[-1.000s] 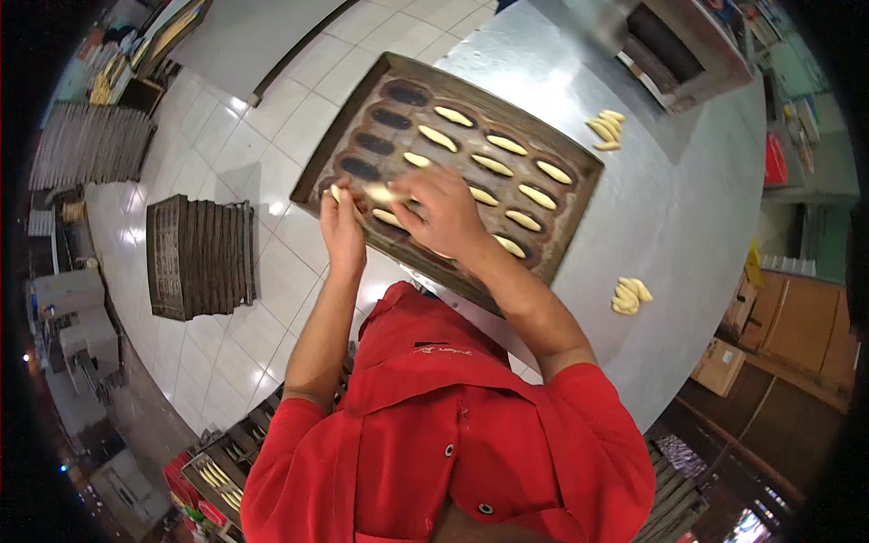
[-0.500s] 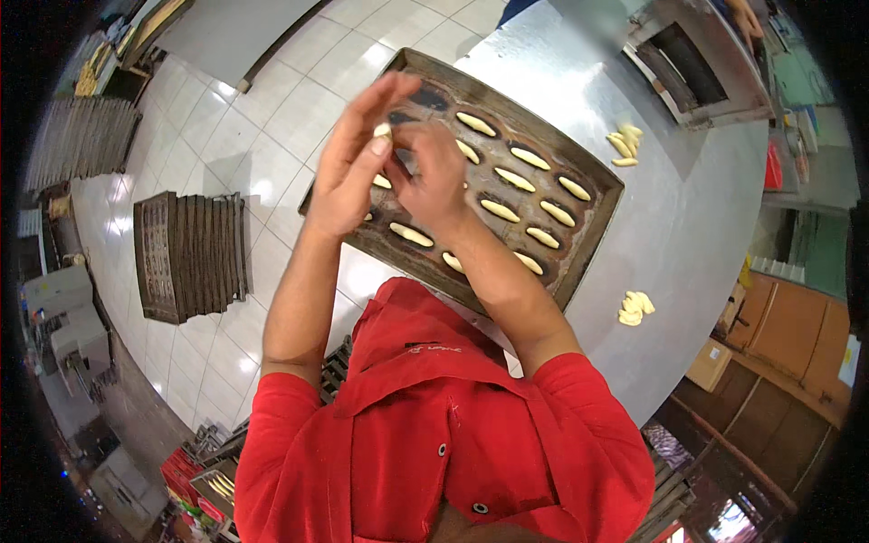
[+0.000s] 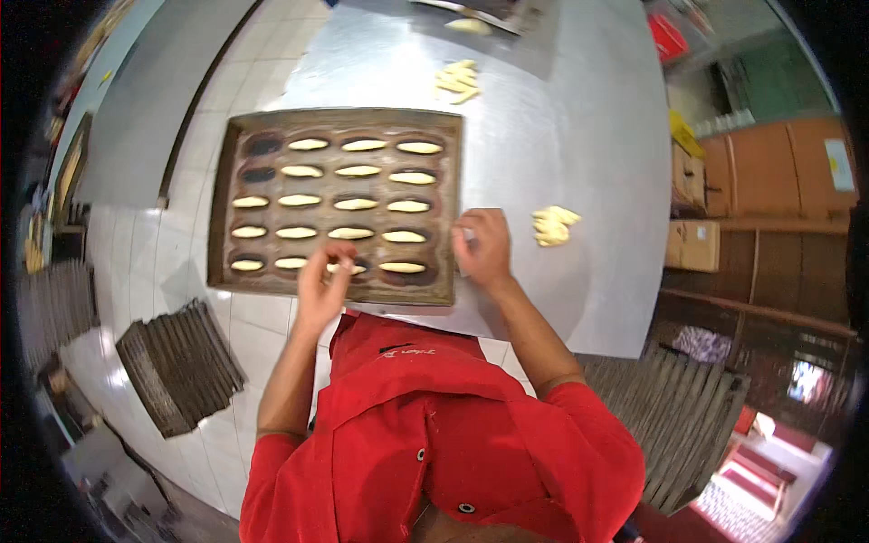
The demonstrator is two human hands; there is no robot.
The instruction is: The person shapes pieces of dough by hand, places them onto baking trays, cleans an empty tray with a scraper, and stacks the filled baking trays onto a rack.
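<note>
A dark, worn baking tray (image 3: 457, 208) holds rows of slim, pale dough rolls with pointed ends; one dough roll (image 3: 364, 145) lies in the far row. Two blackened hollows at the far left corner hold no dough. My left hand (image 3: 319, 285) hovers over the near row, thumb and forefinger slightly apart beside a roll, with nothing visible between them. At the tray's right edge is my right hand (image 3: 486, 249), its fingers loosely curled and parted from the thumb. To its right a small heap of dough pieces (image 3: 554, 225) sits on the metal table (image 3: 579, 299).
Another heap of dough pieces (image 3: 458, 81) lies farther back on the table, near a metal machine part (image 3: 480, 14). Stacked trays (image 3: 181, 366) stand on the tiled floor at left, and more stacked trays (image 3: 674, 416) at lower right. Cardboard boxes (image 3: 695, 244) sit beyond the table's right edge.
My view has turned toward the right. My hands, earlier together around a small dough piece over the tray's left side, have come apart, the right to the tray's right edge.
</note>
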